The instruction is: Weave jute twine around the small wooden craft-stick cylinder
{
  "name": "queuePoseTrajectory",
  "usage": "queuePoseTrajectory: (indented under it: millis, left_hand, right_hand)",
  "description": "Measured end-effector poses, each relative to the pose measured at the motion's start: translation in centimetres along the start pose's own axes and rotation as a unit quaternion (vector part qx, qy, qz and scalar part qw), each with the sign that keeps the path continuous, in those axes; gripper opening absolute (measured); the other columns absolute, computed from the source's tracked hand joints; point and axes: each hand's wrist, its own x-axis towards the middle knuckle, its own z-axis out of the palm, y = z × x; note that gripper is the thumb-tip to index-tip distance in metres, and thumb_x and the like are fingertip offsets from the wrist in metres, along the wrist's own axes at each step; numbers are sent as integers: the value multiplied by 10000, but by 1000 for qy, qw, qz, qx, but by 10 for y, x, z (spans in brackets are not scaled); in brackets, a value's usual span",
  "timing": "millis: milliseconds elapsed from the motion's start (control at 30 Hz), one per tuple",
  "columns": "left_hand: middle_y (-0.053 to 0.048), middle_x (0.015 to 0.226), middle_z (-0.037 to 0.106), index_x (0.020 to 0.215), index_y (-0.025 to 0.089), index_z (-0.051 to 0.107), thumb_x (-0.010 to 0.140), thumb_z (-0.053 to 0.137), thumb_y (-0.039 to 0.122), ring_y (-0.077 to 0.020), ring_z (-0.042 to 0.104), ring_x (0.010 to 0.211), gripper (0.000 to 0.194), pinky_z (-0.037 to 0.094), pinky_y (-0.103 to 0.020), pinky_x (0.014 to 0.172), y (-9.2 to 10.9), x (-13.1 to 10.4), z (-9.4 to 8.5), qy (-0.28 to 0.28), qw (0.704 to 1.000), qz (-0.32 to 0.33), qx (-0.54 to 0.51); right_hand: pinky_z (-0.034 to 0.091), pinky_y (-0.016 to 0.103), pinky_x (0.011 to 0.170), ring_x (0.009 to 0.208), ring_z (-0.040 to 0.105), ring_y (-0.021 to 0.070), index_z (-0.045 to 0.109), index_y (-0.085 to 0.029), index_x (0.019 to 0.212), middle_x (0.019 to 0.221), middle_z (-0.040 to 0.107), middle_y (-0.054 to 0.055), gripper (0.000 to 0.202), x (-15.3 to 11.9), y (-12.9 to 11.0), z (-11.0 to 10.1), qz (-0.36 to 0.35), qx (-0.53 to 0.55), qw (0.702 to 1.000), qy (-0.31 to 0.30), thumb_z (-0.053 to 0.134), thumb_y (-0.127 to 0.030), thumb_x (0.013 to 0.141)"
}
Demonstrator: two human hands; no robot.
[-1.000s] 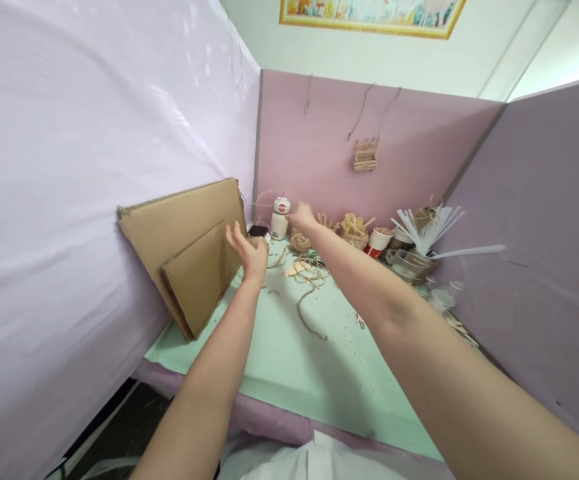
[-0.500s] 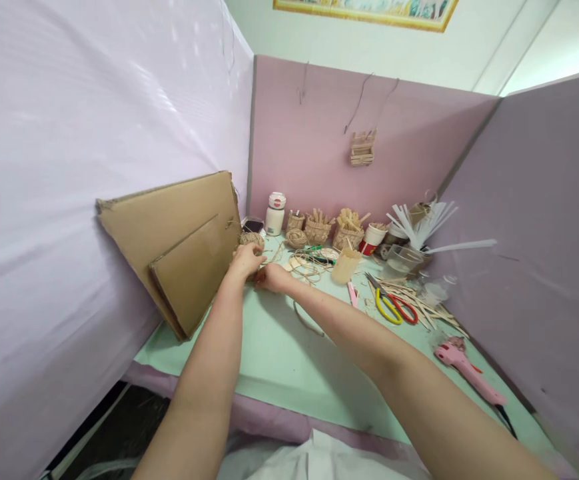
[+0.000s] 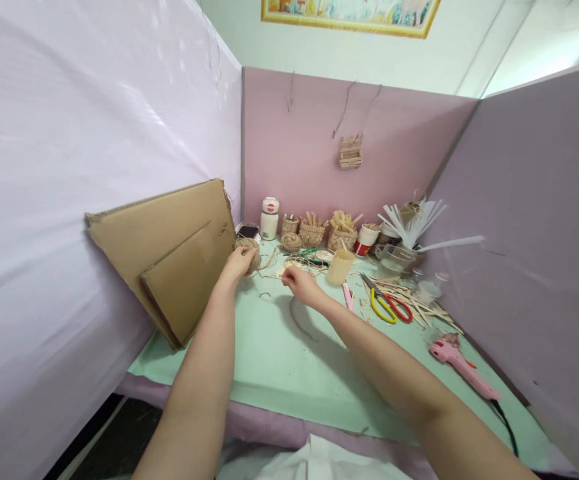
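Observation:
My left hand [image 3: 239, 261] is closed around a ball of brown twine [image 3: 252, 251] beside the leaning cardboard. Over the middle of the table my right hand [image 3: 301, 285] has its fingers pinched together on a strand of twine [image 3: 296, 321], which curves down below the hand. Just beyond that hand, loose twine [image 3: 314, 265] lies tangled among pale scraps and a green-handled tool. A second twine ball [image 3: 292, 242] rests farther back. To the right stands a pale cylinder of wooden sticks [image 3: 340, 268].
Cardboard sheets [image 3: 169, 260] lean against the left partition. A white bottle [image 3: 270, 220] and woven baskets [image 3: 312, 233] of sticks line the back. Yellow-and-red-handled scissors [image 3: 385, 305], a pink cutter [image 3: 348, 296] and a pink glue gun [image 3: 464, 371] lie to the right.
My hands have moved apart: the left back to the twine ball, the right to the right with the strand. The camera view has shifted slightly.

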Motion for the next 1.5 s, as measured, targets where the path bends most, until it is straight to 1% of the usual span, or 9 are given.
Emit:
queuePoseTrajectory:
  millis: [133, 267, 500, 833, 933, 1167, 1267, 1400, 1500]
  left_hand:
    - [-121, 864, 657, 1000, 129, 562, 833, 462, 406, -188, 638, 702, 338, 490, -255, 531, 12, -4, 3, -70, 946, -117, -293]
    - [-100, 771, 640, 938, 132, 576, 832, 485, 381, -197, 645, 676, 285, 451, -214, 418, 17, -8, 3, -136, 877, -171, -428]
    - [-107, 845, 627, 922, 149, 580, 810, 540, 341, -231, 634, 872, 226, 517, -193, 471, 20, -14, 6, -197, 816, -181, -512]
    - [-144, 946, 607, 972, 128, 547, 826, 524, 259, -221, 617, 946, 197, 552, -160, 514, 17, -10, 9, -208, 791, -212, -536]
    - [-135, 929, 609, 970, 130, 551, 824, 523, 228, -219, 618, 942, 178, 555, -157, 515, 17, -9, 8, -211, 791, -208, -536]
    - [-87, 852, 608, 1019, 144, 552, 801, 549, 190, -173, 638, 823, 223, 520, -123, 458, 19, -9, 9, -143, 809, -178, -542]
    - [-77, 833, 599, 1009, 142, 553, 798, 539, 166, -168, 637, 809, 212, 511, -124, 447, 20, -9, 10, -134, 814, -175, -538]
    - [-69, 807, 591, 969, 158, 555, 819, 515, 220, -176, 630, 821, 167, 502, -128, 432, 20, -8, 9, -133, 813, -182, -537]
    - [-79, 795, 597, 972, 159, 558, 818, 517, 317, -167, 628, 768, 224, 481, -133, 401, 18, -8, 7, -157, 814, -190, -527]
  right_hand:
    - [351, 229, 599, 615, 449, 106, 537, -170, 740, 666, 528, -16, 120, -41, 23, -49, 40, 177, 983, -4, 512, -277, 787]
    - [380, 220, 579, 600, 455, 79, 542, -177, 753, 768, 551, -1, 190, -74, 47, -81, 67, 437, 896, -29, 624, -348, 749]
    - [428, 196, 569, 622, 482, 53, 540, -195, 770, 795, 529, -30, 116, -89, 76, -109, 36, 641, 759, 110, 645, -238, 744]
    - [438, 184, 537, 565, 455, 47, 494, -214, 717, 709, 499, -51, 123, -94, 92, -132, -13, 732, 636, 244, 545, -214, 829]
    - [441, 185, 539, 568, 457, 46, 498, -211, 719, 711, 499, -48, 122, -95, 95, -134, -20, 743, 618, 256, 534, -202, 836]
    - [435, 194, 528, 557, 448, 54, 494, -213, 708, 694, 486, -47, 138, -94, 97, -132, -22, 722, 637, 269, 532, -208, 841]
    - [434, 193, 529, 559, 455, 52, 495, -211, 711, 689, 487, -48, 134, -95, 100, -133, -27, 734, 624, 266, 537, -207, 839]
    - [432, 185, 530, 550, 459, 44, 495, -205, 712, 672, 486, -54, 138, -97, 104, -136, -36, 750, 596, 283, 529, -201, 845]
    - [429, 189, 519, 531, 454, 46, 497, -207, 703, 655, 484, -57, 153, -98, 107, -140, -28, 740, 597, 308, 515, -209, 855]
